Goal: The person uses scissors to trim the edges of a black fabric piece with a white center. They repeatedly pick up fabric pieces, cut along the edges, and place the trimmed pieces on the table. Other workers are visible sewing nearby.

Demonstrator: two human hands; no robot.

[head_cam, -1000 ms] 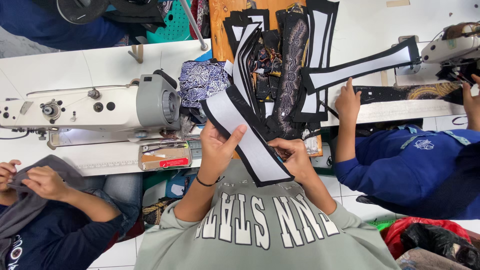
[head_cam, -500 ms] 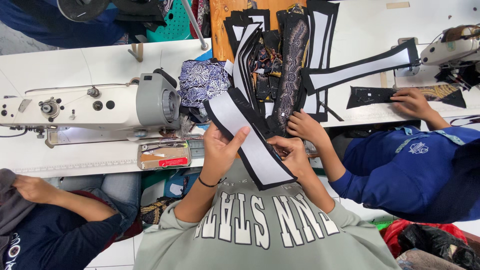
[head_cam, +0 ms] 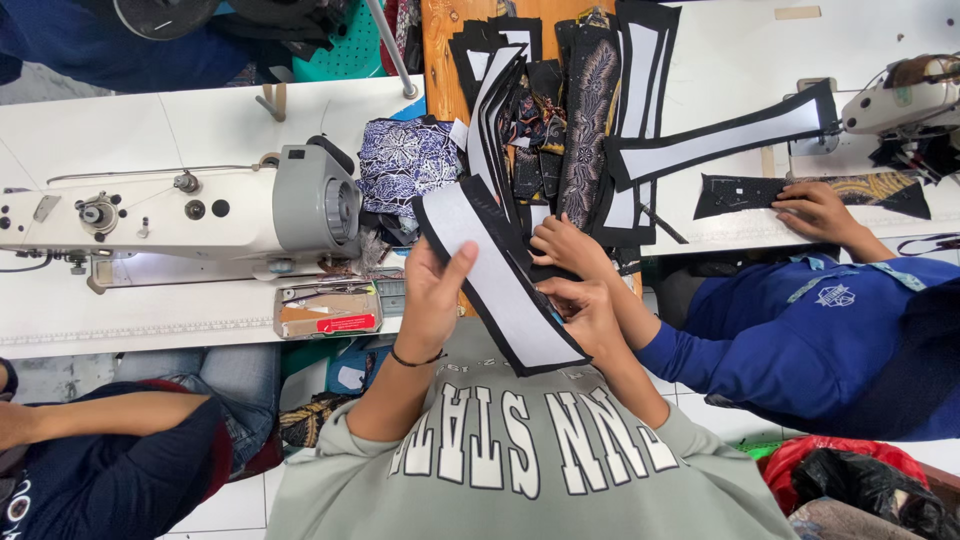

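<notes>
Holding a long white fabric strip with black edging, the person in a grey-green sweatshirt works from above the white counter. The left hand is clasped round the strip's left edge, thumb raised across the white face. The right hand pinches the strip's right black edge near its lower end, fingers curled on it. The strip runs slantwise from upper left, by the sewing machine, down to lower right over the person's chest. A thin black band sits on the left wrist. Just above the right hand, a co-worker's hand, coming from a blue sleeve on the right, rests on the pile of black and patterned fabric pieces stacked on a wooden board. That co-worker's other hand lies flat on a dark patterned piece beside a second sewing machine at the far right. A similar long white strip with black edging lies on the counter, pointing toward that machine. Blue printed cloth is bunched between the grey machine and the pile. A small flat box with a red label sits below the grey machine. Another person's bare arm shows at lower left.
</notes>
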